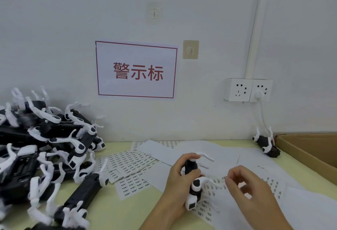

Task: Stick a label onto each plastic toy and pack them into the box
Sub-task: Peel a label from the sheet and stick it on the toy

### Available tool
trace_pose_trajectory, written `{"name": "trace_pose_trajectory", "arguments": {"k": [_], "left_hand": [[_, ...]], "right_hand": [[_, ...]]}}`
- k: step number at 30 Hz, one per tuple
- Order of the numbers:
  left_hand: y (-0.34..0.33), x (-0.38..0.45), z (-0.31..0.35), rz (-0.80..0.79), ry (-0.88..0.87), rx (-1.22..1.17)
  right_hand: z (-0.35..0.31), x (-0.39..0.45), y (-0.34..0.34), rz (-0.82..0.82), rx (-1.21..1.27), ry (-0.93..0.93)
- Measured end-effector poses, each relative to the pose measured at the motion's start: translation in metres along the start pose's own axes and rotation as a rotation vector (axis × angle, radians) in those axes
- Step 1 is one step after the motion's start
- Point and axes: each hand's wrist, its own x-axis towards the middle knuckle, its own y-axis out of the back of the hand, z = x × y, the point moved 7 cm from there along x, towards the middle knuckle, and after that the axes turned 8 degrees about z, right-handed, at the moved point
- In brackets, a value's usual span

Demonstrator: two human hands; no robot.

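1. Left hand [176, 184] in the lower centre of the frame, fingers wrapped tight around a black-and-white plastic toy [193, 182], holding it roughly upright above the table [138, 209].
2. Right hand [248, 187] just to the right of it, apart from the toy, thumb and forefinger pinched together at the tips; something small may sit between them, but it is too blurred to tell.
3. Under both hands lie label sheets [271, 186], white with rows of small printed stickers, spread across the table.
4. More label sheets fan out in a loose stack [127, 164] left of centre, overlapping each other.
5. Left side of the frame: a big heap of toys [45, 147], black bodies and white curved arms tangled together, piled against the wall.
6. Over at the right edge, the cardboard box [308, 149], open, with one lone toy [265, 144] lying on the table just beside its near-left corner.
7. On the wall at centre, a white sign [136, 70] with a red border and red characters.
8. To the right of it, a double wall socket [248, 90] with a white plug in it.
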Motion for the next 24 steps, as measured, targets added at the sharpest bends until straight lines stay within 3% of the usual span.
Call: {"name": "trace_pose_trajectory", "arguments": {"k": [5,13,19,24], "left_hand": [[0.0,0.002,0.001,0.0,-0.025,0.025],[0.0,0.0,0.006,-0.007,-0.009,-0.018],[-0.003,-0.002,0.006,-0.044,0.0,-0.048],[-0.004,0.001,0.003,-0.065,0.031,-0.08]], "right_hand": [[-0.022,0.022,-0.015,-0.432,-0.125,0.025],[-0.042,0.084,-0.027,-0.439,-0.141,0.085],[-0.025,0.078,-0.054,-0.502,-0.02,-0.004],[-0.008,0.079,-0.057,-0.468,-0.092,0.01]]}}
